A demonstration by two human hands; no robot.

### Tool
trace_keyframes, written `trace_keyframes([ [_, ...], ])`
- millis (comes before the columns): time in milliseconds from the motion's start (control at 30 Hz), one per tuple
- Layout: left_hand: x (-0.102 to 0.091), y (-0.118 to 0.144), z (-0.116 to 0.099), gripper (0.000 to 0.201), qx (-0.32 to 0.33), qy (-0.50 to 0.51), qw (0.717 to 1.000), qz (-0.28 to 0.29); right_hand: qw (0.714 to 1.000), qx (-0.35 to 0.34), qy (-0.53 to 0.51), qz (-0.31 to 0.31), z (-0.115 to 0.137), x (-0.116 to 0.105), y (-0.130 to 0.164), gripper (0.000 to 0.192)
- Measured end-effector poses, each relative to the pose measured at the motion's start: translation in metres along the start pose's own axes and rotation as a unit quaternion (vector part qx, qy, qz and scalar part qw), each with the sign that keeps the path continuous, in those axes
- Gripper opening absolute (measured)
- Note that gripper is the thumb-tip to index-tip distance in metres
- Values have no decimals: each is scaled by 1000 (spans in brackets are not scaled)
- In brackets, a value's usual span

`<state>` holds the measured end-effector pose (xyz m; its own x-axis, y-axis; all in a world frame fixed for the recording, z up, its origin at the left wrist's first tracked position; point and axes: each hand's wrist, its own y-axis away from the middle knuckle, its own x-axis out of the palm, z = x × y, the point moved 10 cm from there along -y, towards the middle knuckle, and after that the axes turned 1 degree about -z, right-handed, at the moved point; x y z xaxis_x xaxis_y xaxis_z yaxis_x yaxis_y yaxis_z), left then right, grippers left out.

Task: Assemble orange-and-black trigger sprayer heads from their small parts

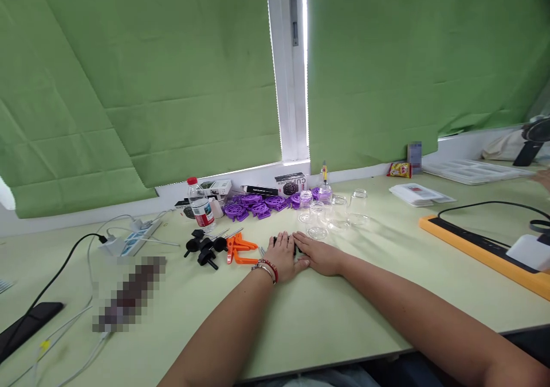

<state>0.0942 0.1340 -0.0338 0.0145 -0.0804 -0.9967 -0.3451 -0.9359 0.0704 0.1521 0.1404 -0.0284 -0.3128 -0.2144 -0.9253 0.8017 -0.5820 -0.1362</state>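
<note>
My left hand (282, 256), with bracelets at the wrist, lies palm down on the table with its fingers stretched forward. My right hand (321, 254) rests flat beside it, fingers extended, and the two hands touch near the thumbs. Small black parts (296, 249) show between and under the fingers; the hands hide most of them, so their kind is not clear. Just left of my left hand are orange plastic pieces (240, 248) and black knob-like parts (207, 254), some with metal rods. Several clear glass or plastic vessels (317, 215) stand beyond my right hand.
Purple plastic parts (258, 204) lie along the back, near a red-capped bottle (201, 205) and small boxes (291, 185). To the left are a power strip (141, 237), cables and a black device (32, 324). An orange-and-black power strip (485, 255) sits right, before white trays (475, 171).
</note>
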Motion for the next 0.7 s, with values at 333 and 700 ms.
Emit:
trace_keyframes([
  [333,-7,5,0,88,5,-13,999,-31,1000,11,-12,-15,-6,2,1,69],
  [700,-89,70,166,38,-199,-97,970,-104,999,36,-20,-3,-8,0,6,69],
])
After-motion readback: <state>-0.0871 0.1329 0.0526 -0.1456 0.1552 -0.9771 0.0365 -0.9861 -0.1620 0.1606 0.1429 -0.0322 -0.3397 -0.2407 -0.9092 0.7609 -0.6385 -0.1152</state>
